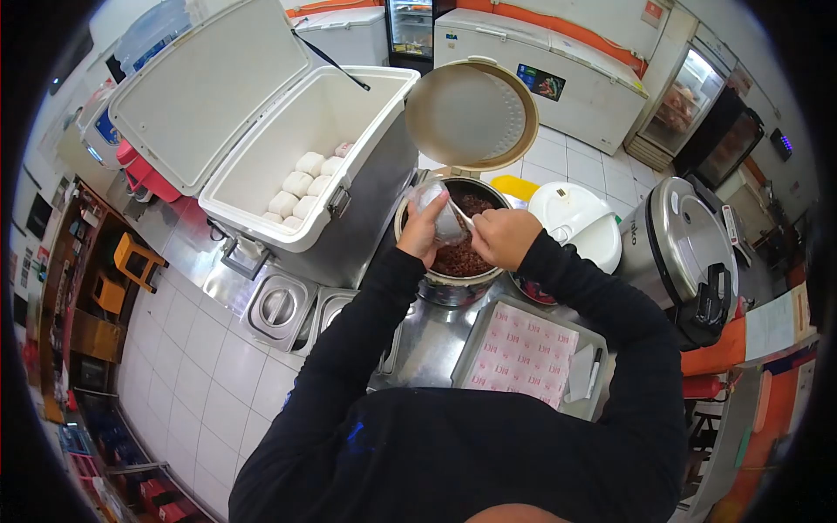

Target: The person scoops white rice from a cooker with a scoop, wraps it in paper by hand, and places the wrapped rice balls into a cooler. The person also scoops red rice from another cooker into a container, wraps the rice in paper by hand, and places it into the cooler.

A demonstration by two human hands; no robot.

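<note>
My left hand (422,228) is wrapped round a clear plastic bag (448,225) over the open pot. Closed on a thin white handle (462,212), my right hand (504,237) is beside the bag. The handle's lower end is hidden by the bag and my hand. Reddish-brown cooked grain (460,261) fills the pot (455,293) beneath both hands. The pot's round lid (514,113) stands raised behind it.
A white cooler (301,228) with wrapped white bundles (298,183) stands left. Right are a white round lid (602,248) and a large steel cooker (689,235). A tray (475,340) with printed paper (521,356) and a marker (595,373) lies in front; lidded steel pans (277,307) sit lower left.
</note>
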